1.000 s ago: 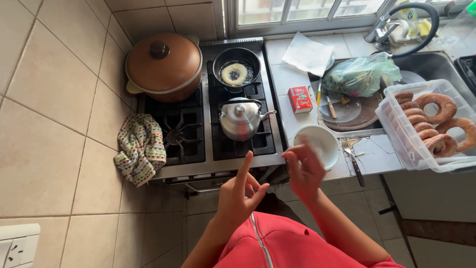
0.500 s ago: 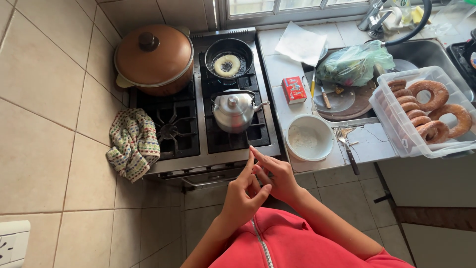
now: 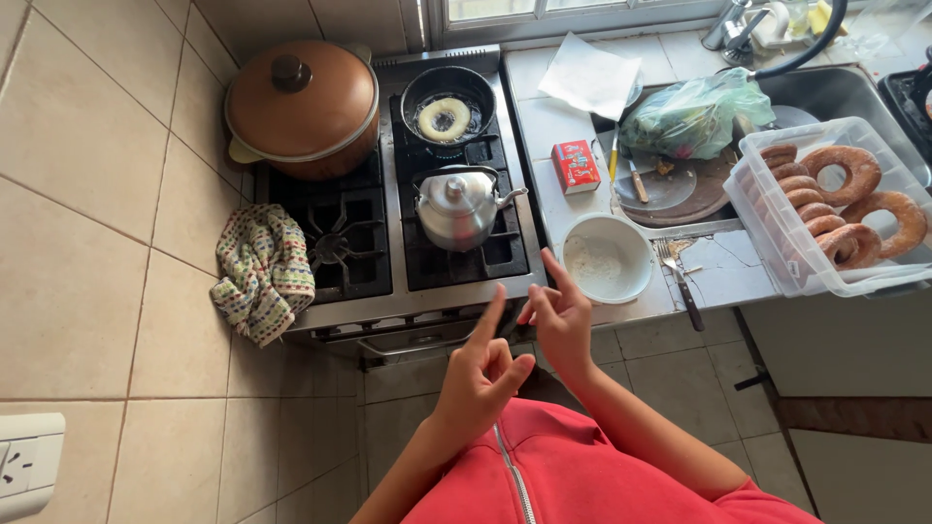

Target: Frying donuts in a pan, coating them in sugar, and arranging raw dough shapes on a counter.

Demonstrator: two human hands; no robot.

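Observation:
My left hand (image 3: 482, 367) hovers in front of my red top, index finger raised and the other fingers curled, holding nothing. My right hand (image 3: 560, 312) is beside it with fingers spread, also empty, just short of the stove's front edge (image 3: 417, 315). The two hands are close but apart. Beyond my right hand stands a white bowl (image 3: 608, 258) dusted with flour. On the stove, a ring of dough (image 3: 444, 118) fries in a small black pan (image 3: 448, 100), with a metal kettle (image 3: 458, 207) on the burner in front of it.
A large brown lidded pot (image 3: 302, 106) fills the back left burner. A checked cloth (image 3: 262, 272) hangs at the stove's left. On the counter are a red box (image 3: 576, 164), a fork (image 3: 679, 282), a cutting board (image 3: 680, 189), a green bag (image 3: 694, 114) and a clear tub of fried rings (image 3: 835, 199).
My hands have stayed near each other before my chest; the right hand has drawn back from over the white bowl, and my left index finger stays raised. The view shifted slightly.

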